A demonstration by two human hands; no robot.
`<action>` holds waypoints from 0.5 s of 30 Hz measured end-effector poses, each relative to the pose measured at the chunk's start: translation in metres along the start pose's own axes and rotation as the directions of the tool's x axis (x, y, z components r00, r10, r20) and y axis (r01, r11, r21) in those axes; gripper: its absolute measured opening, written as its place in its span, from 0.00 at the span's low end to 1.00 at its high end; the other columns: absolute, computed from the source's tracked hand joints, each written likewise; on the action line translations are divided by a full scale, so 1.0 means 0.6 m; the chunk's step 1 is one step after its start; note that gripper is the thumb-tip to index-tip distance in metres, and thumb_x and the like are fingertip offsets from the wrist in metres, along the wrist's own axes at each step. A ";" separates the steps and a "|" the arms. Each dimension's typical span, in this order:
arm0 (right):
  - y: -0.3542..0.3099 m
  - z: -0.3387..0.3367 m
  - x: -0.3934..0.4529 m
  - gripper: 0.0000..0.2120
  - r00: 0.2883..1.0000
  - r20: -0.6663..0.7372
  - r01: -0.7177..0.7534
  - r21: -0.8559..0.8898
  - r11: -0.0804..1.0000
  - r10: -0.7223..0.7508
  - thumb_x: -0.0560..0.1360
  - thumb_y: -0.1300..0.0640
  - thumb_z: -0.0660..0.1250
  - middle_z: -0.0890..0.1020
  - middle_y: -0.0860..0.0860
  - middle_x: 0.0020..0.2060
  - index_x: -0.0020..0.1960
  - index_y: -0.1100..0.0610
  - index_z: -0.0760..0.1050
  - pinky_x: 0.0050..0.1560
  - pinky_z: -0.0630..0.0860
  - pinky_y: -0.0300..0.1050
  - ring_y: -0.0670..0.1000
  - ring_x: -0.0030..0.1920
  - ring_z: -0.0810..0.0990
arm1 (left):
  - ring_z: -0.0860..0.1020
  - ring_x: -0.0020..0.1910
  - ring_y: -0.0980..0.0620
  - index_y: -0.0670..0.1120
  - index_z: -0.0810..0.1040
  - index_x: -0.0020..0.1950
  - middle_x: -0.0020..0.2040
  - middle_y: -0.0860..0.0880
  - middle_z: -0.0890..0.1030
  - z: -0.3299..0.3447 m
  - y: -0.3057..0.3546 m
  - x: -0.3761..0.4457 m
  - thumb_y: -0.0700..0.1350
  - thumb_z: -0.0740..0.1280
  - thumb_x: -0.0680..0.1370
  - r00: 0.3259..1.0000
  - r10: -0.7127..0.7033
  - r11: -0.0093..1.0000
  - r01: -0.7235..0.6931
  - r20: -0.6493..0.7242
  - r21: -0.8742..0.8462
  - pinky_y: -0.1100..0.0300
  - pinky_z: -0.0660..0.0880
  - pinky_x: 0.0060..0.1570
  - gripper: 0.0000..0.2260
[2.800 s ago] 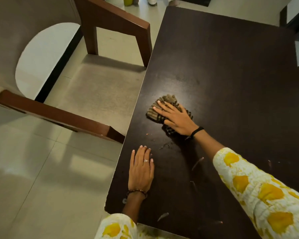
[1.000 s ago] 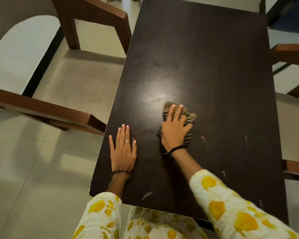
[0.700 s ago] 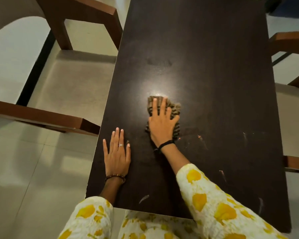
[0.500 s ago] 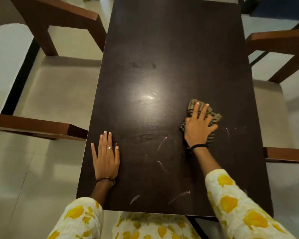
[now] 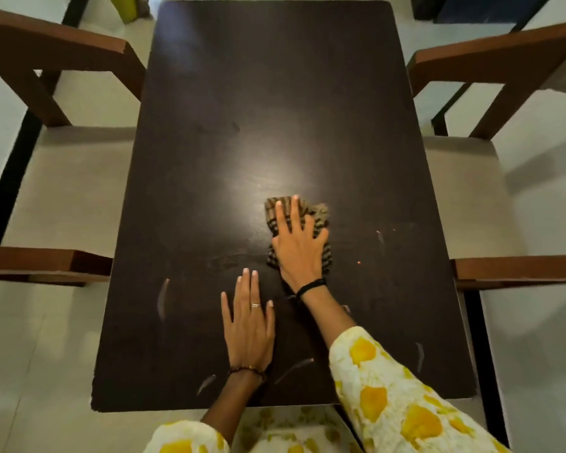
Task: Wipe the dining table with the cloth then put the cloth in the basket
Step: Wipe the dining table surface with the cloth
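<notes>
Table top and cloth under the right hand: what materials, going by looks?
Table top: dark wood or wood-look laminate, smooth semi-gloss; it mirrors a soft light patch and shows pale scuffs. Cloth: soft woven fabric, brown-and-tan stripes, rumpled and matte under the right hand.

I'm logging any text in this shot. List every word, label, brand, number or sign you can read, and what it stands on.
None can be read. The dining table, the striped cloth under the right hand, the left hand with its ring, the patterned sleeve and the chairs carry no lettering.
</notes>
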State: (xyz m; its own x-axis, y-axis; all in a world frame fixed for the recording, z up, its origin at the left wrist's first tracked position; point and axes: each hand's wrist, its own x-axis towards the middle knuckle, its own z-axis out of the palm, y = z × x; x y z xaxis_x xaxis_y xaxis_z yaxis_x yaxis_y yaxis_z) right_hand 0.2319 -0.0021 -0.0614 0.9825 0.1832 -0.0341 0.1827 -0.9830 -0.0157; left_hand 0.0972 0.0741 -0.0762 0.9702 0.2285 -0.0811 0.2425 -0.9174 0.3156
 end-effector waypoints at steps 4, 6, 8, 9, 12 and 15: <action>0.149 0.003 -0.018 0.31 0.973 -0.029 -0.228 -0.073 0.971 0.227 0.71 0.47 0.66 0.67 0.54 0.71 0.72 0.49 0.63 0.50 0.74 0.61 0.60 0.57 0.76 | 0.56 0.72 0.50 0.43 0.57 0.73 0.73 0.44 0.61 0.015 0.013 -0.004 0.55 0.41 0.81 0.999 0.009 0.998 -0.011 0.045 0.055 0.48 0.47 0.71 0.26; 0.197 -0.001 -0.021 0.30 0.958 -0.001 -0.288 -0.023 0.957 0.288 0.74 0.49 0.64 0.62 0.55 0.74 0.74 0.50 0.60 0.53 0.70 0.65 0.63 0.61 0.72 | 0.56 0.72 0.50 0.42 0.57 0.73 0.73 0.44 0.61 0.014 0.011 -0.004 0.56 0.41 0.81 0.998 0.006 0.998 -0.009 0.055 0.061 0.47 0.47 0.71 0.27; 0.211 -0.006 -0.023 0.30 0.916 0.070 -0.400 0.070 0.914 0.395 0.77 0.51 0.59 0.54 0.55 0.76 0.76 0.50 0.52 0.59 0.63 0.68 0.65 0.66 0.64 | 0.56 0.72 0.50 0.42 0.58 0.73 0.73 0.44 0.61 0.012 0.014 -0.005 0.55 0.43 0.81 0.999 0.005 0.998 -0.007 0.044 0.061 0.47 0.48 0.71 0.26; 0.204 -0.007 -0.024 0.30 0.884 0.095 -0.465 0.093 0.880 0.457 0.78 0.51 0.58 0.51 0.56 0.76 0.76 0.50 0.50 0.60 0.61 0.69 0.65 0.67 0.62 | 0.56 0.72 0.50 0.42 0.58 0.73 0.73 0.44 0.62 0.012 0.016 -0.005 0.54 0.45 0.80 0.999 0.002 0.998 -0.005 0.039 0.056 0.47 0.48 0.70 0.25; 0.120 -0.006 -0.041 0.33 0.890 0.017 -0.455 0.078 0.887 0.456 0.73 0.48 0.66 0.58 0.58 0.74 0.75 0.51 0.57 0.57 0.67 0.67 0.63 0.64 0.69 | 0.56 0.72 0.50 0.41 0.60 0.73 0.73 0.44 0.62 0.012 0.018 -0.005 0.52 0.50 0.78 1.000 -0.003 0.999 0.001 0.028 0.052 0.47 0.48 0.70 0.25; 0.013 -0.005 -0.061 0.36 0.982 0.007 -0.189 0.072 0.979 0.189 0.65 0.43 0.71 0.69 0.55 0.70 0.71 0.48 0.66 0.51 0.74 0.62 0.57 0.59 0.76 | 0.56 0.72 0.49 0.41 0.60 0.73 0.73 0.44 0.62 0.016 0.012 -0.004 0.52 0.51 0.78 0.999 0.010 0.998 -0.012 0.031 0.067 0.46 0.49 0.70 0.26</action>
State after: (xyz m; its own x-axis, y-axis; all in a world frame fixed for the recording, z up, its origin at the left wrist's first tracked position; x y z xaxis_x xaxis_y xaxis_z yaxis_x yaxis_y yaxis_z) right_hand 0.1975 -0.0168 -0.0574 0.9990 -0.0061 -0.0435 -0.0096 -0.9967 -0.0809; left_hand 0.0968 0.0637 -0.0828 0.9721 0.2088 -0.1071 0.2297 -0.9398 0.2529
